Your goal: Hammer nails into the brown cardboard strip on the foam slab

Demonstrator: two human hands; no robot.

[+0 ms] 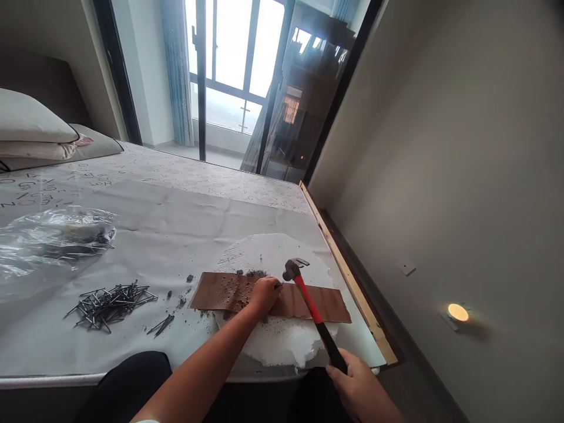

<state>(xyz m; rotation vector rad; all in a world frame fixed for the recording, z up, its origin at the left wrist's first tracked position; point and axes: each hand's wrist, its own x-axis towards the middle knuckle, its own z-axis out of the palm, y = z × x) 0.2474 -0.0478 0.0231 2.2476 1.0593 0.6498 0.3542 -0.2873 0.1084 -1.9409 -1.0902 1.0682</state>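
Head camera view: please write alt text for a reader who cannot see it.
A left hand rests on a thin brown perforated board over white foam, while the right hand holds a red-and-black-handled hammer above it. Loose dark nails lie left.

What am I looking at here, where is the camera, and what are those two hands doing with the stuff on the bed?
The one picture comes from a camera worn on a person's head, looking forward and down, so the two bare arms at the bottom are that person's own. There is no machine.

The right hand grips the black end of a hammer with a red shaft, its head raised just above a brown board. The left hand rests on that board, fingertips pinched as if steadying a nail, which is too small to see. The board is dotted with small marks and lies on a white foam sheet.

All this sits on a mattress. To the left lie a pile of loose nails and a clear plastic bag.
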